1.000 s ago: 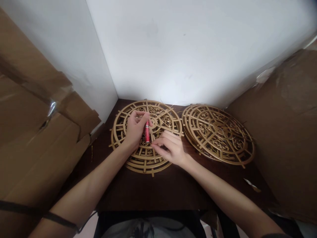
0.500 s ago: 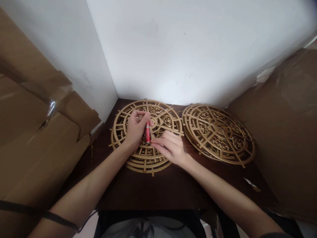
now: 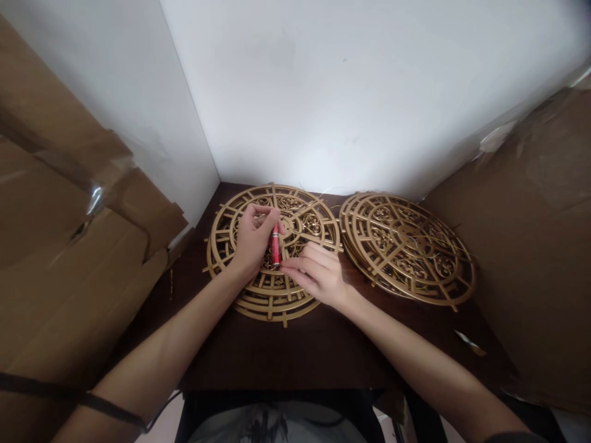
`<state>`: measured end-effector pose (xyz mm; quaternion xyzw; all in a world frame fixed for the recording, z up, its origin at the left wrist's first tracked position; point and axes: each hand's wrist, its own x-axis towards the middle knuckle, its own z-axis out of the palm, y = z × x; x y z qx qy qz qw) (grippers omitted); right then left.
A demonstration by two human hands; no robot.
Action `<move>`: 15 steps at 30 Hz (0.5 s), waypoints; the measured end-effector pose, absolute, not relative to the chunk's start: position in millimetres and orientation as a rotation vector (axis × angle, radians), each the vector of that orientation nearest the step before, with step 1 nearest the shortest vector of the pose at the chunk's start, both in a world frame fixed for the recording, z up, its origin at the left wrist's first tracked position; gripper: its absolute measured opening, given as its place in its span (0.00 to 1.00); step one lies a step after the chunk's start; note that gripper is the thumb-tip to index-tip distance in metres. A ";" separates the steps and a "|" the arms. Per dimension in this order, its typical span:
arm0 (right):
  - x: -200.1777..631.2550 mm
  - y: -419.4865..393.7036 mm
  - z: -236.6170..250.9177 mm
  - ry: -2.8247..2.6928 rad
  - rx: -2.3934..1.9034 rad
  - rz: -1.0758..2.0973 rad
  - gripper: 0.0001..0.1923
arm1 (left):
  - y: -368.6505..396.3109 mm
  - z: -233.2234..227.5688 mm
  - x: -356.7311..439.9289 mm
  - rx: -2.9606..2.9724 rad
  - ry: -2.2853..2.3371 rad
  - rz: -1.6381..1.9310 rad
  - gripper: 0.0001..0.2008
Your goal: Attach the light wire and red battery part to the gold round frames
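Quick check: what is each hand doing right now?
Left hand: closed around a small red tube, over the left gold openwork disc.
Right hand: fingers curled, fingertips at the tube's lower end; grip cannot be told.

My makeshift craft-assembly corner: stacked gold fretwork discs on a dark table, cardboard boxes flanking it.

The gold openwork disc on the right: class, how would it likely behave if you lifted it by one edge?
The gold openwork disc probably feels light, being mostly gaps. Its thin spokes look fragile and might flex. Flat, it seems unlikely to roll.
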<state>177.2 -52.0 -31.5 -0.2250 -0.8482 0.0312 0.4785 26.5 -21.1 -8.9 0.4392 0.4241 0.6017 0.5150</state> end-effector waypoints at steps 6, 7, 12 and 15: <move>177.3 -52.6 -30.0 -2.059 -0.488 0.087 0.04 | -21.7 -7.9 27.3 1.067 1.046 1.445 0.12; 177.4 -52.6 -30.2 -2.063 -0.498 0.080 0.04 | -21.9 -7.8 27.5 1.075 1.053 1.445 0.12; 176.9 -52.6 -30.3 -2.062 -0.536 0.054 0.04 | -22.2 -8.0 28.1 1.094 1.071 1.447 0.13; 176.2 -53.0 -29.2 -2.048 -0.550 0.035 0.04 | -22.2 -8.1 27.9 1.090 1.070 1.440 0.13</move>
